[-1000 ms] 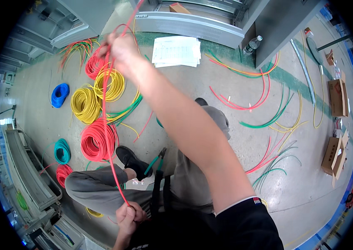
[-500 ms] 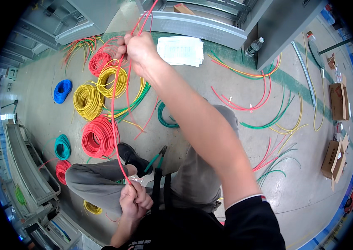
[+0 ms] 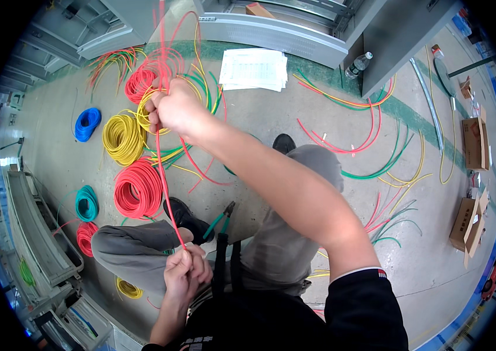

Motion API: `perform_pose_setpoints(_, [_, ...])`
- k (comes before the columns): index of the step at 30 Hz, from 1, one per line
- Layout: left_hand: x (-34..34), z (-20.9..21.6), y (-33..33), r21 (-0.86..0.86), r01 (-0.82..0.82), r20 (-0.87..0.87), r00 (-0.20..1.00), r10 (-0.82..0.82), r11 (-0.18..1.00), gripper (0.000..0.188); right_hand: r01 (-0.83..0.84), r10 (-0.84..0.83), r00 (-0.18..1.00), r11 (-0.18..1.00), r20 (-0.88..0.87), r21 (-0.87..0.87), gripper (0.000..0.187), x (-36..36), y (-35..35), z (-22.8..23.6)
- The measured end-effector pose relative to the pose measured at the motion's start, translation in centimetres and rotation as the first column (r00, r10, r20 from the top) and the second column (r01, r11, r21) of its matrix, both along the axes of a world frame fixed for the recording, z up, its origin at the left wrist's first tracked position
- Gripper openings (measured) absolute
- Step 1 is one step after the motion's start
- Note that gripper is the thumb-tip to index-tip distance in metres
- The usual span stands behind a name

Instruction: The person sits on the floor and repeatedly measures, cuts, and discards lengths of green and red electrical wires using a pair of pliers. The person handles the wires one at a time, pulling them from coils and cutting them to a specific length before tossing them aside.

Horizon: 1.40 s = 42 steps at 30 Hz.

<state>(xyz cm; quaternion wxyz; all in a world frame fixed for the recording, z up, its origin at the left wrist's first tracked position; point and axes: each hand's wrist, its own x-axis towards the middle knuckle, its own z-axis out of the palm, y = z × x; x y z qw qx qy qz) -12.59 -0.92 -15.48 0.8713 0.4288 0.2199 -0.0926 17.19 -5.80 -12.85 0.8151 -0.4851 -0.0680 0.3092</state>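
Observation:
A red wire [image 3: 166, 193] runs between my hands. Low down near my lap, my left hand [image 3: 186, 270] is closed around its lower end. My right hand [image 3: 177, 110] reaches far forward over the wire coils, with fingers closed around the red wire, whose upper lengths are blurred above the fist. Beneath and beside that hand lie a yellow wire coil [image 3: 124, 140] and a red wire coil [image 3: 136, 188]. Green-handled pliers [image 3: 220, 220] rest on the floor by my shoe.
Blue [image 3: 87, 124] and teal coils [image 3: 87, 205] lie to the left. Printed sheets [image 3: 252, 69] are ahead, before a grey cabinet [image 3: 271, 40]. Cut wires [image 3: 371, 174] spread over the floor at right, with a plastic bottle [image 3: 358, 64] and cardboard boxes [image 3: 465, 225] beyond.
My right hand has moved left and slightly toward me, still gripping the red wire. My left hand has shifted slightly. A shoe now shows beyond my right knee.

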Motion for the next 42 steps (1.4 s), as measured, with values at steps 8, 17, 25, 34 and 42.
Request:
perform_pose_setpoints(8, [3.3,-1.6,2.2,0.451,-0.076,-0.038,0.994,0.104,0.889,0.026,0.036,0.016,0.937,0.989,-0.35,0.142,0.017,-1.6,0.5,0.0])
perform_pose_setpoints(17, [2.0,-1.2,3.3,0.928,-0.297,0.233,0.933,0.273,0.225,0.021,0.183,-0.084,0.863,0.971,-0.498,0.153,0.032,2.5,0.7,-1.3])
perform_pose_setpoints(25, [1.2,-3.1,2.0,0.667,-0.359,0.199,0.93,0.309,0.653,0.028,0.158,0.043,0.829,0.939,-0.558,0.307,0.028,2.3,3.6,-1.6])
perform_pose_setpoints(34, [-0.8,-1.8,-1.0,0.038,-0.219,-0.009,0.976,0.219,0.975,0.028,0.258,-0.149,0.847,0.954,-0.51,0.15,0.026,4.1,4.4,-4.5])
perform_pose_setpoints(42, [0.7,-2.5,-2.1,0.222,-0.1,-0.077,0.99,0.12,0.97,0.023,0.229,-0.241,0.932,0.97,-0.271,-0.075,0.039,3.1,2.4,-4.4])
